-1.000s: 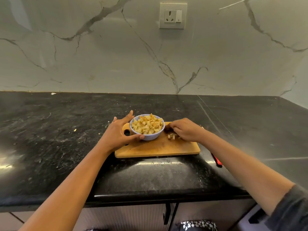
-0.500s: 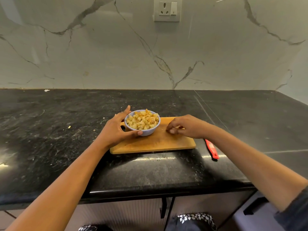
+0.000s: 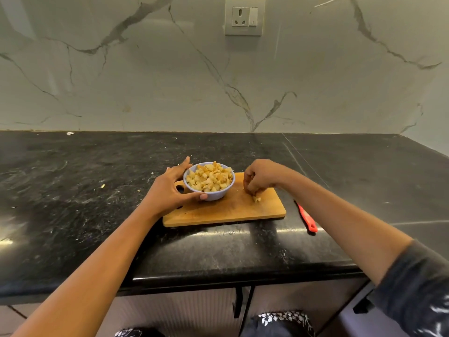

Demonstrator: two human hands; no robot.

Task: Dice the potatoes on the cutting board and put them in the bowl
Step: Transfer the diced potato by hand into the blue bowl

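Fingers and thumb of the left hand (image 3: 170, 190) wrap the pale bowl (image 3: 216, 194), heaped with diced potato (image 3: 209, 177), at the left end of the cutting board (image 3: 230, 210) on the black surface (image 3: 73, 190). Beyond it the right hand (image 3: 261, 176) arches knuckles-up, fingertips bunched on a few loose dice (image 3: 257, 198); a red knife (image 3: 307, 218) lies just right.

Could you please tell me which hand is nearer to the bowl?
Left. The left hand grips the bowl by its left side; the right hand is apart to its right, picking potato pieces off the cutting board.
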